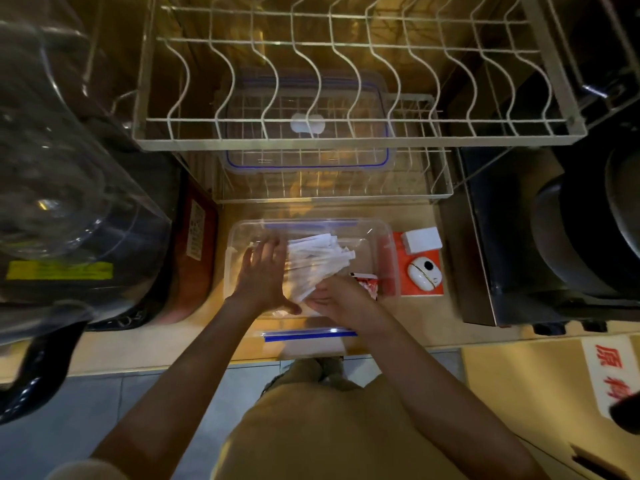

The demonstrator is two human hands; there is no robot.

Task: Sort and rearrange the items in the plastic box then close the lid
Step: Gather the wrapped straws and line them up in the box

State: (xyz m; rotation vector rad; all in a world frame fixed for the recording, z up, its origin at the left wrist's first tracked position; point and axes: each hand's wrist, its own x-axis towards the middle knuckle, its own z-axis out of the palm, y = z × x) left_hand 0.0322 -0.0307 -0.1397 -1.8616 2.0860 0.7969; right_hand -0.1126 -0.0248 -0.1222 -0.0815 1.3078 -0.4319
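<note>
Plastic box (388, 258), clear with blue latch strips, sits open on the wooden counter (426, 327), directly below the lower tier of a wire dish rack (346, 140). Lid (308, 133) (clear, blue seal line, white centre piece) lies on that lower rack tier, behind the box and well apart from it.

Contents: a bundle of white paper-wrapped sticks (313, 263), fanned out and tilted, running from centre toward the near wall; a red-and-white sachet (365, 284) at the near right of the box, just beside the bundle.

Left hand (261, 277): palm down inside the box, fingers spread apart and reaching toward the far wall, its edge touching the left side of the bundle. Holds nothing.

Right hand (337, 299): at the near rim, fingers curled together around the lower end of the bundle. Grip looks closed on the wrappers (fingertips partly hidden, motion blur).

Surroundings: an orange card (401, 289) lies on the counter touching the box's right side, carrying a white rectangular block (423, 239) and a white oval device (424, 269) with a dark spot. Large clear container (62, 188) stands at left; dark appliance (554, 237) at right.
</note>
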